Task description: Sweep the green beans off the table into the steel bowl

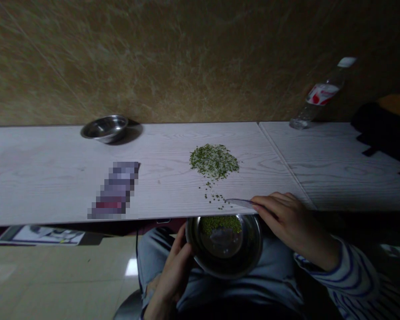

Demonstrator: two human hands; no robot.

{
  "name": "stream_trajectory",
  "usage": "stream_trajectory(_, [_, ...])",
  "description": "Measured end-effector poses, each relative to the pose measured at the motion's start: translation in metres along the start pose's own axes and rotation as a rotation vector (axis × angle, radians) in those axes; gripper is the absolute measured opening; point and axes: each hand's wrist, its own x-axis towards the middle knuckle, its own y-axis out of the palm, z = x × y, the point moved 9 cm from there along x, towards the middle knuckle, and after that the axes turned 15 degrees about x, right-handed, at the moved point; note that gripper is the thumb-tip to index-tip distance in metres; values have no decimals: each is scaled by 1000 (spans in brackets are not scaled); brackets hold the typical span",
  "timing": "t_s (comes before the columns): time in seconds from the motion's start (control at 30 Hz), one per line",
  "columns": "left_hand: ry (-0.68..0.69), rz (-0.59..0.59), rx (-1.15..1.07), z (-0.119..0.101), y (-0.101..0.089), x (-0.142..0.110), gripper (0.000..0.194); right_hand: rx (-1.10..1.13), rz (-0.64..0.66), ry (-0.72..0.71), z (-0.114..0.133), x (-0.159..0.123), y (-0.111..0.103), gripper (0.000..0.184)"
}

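My left hand (178, 262) grips the left rim of a steel bowl (228, 269), held over my lap just below the table's front edge. Green mung beans (222, 223) lie along the bowl's far side. Between the fingers of my right hand (285, 218) is a thin, pale, blade-like tool (238, 202); its kind is not certain. The tool lies low over the tabletop near the front edge, its tip pointing left beside a few loose beans. Farther back, a flat pile of mung beans (214, 161) is spread on the table, with a sparse trail towards the bowl.
A second steel bowl (105, 129) stands at the back left by the wall. Left of the pile lies a blurred-out flat rectangular object (116, 190). A plastic bottle (322, 94) stands at the back right, near a dark bundle (383, 120). The pale table (166, 178) has a seam.
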Motion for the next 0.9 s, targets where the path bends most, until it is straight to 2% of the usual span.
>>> stream_trajectory(0.13, [-2, 3, -9, 0, 1, -1, 65, 13, 30, -12, 8, -2, 1, 16])
stream_trajectory(0.33, [0, -4, -4, -2, 0, -3, 66, -21, -39, 13, 0, 4, -5, 17])
stream_trajectory(0.5, [23, -26, 22, -9, 2, -7, 63, -19, -2, 2, 0, 6, 2, 18])
stream_trajectory(0.6, [32, -26, 36, -11, 2, -7, 61, -29, -22, 15, -3, 7, 1, 17])
stream_trajectory(0.73, [17, -39, -7, -9, 0, -7, 62, -23, -49, 16, -7, 12, 0, 17])
stream_trajectory(0.9, [8, -33, -6, -6, -2, -5, 60, -7, -14, 6, -4, 19, 5, 17])
